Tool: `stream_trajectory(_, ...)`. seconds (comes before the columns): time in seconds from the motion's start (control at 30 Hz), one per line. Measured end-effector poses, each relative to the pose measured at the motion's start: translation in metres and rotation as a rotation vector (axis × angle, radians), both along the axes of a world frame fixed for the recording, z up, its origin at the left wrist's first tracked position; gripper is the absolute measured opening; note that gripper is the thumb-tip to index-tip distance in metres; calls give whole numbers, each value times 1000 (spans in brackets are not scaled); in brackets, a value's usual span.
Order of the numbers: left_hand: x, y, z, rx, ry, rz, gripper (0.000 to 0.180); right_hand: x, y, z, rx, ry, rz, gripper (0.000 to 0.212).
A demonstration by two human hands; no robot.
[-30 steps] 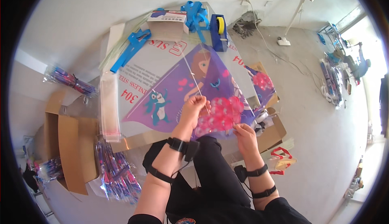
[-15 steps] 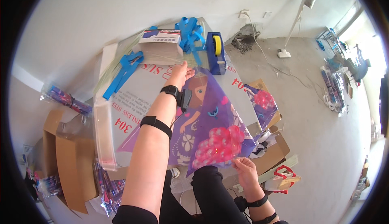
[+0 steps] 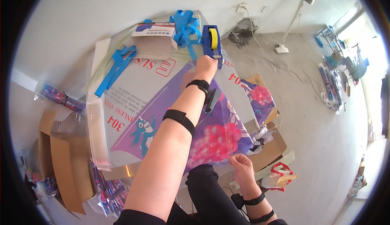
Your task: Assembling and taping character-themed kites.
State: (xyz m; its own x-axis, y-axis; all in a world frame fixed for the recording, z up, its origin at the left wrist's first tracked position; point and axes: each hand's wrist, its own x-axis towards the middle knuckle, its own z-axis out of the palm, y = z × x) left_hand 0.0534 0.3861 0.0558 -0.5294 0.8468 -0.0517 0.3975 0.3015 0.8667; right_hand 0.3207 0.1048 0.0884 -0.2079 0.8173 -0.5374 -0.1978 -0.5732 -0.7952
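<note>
Kite: thin purple triangle printed with a cartoon animal, a figure and pink balloons; it lies across the near and middle part of the surface, its lower edge reaching out toward the person's knee. The left forearm crosses above it and hides much of its middle.
Left hand: stretched far forward, fingers curled in, at the near end of the tape dispenser; the fingertips are hidden, so I cannot tell whether it has hold of anything.
Right hand: thumb and forefinger pinched together on the kite's near edge, just beside the printed balloons.
Tape dispenser: dark blue, upright, with a yellow roll in it, near the far edge.
Blue ribbon: one tangled heap left of the dispenser, and a flatter length farther left.
Small carton: between those ribbons.
Clear sleeves: stacked along the left edge.
Right side: a second purple print beside the surface, and a bag with red handles lower down.
Left side: open cardboard box, with wrapped bundles next to it.
</note>
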Motion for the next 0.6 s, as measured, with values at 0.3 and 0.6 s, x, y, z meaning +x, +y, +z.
stream_trajectory(0.3, -51, -89, -15, 242, -690, 180, 15, 20, -17, 2, 72, -243, 182, 2)
stream_trajectory(0.6, -131, -371, 60, 684, -1215, 375, 15, -11, 62, 50, 579, -634, 614, 6)
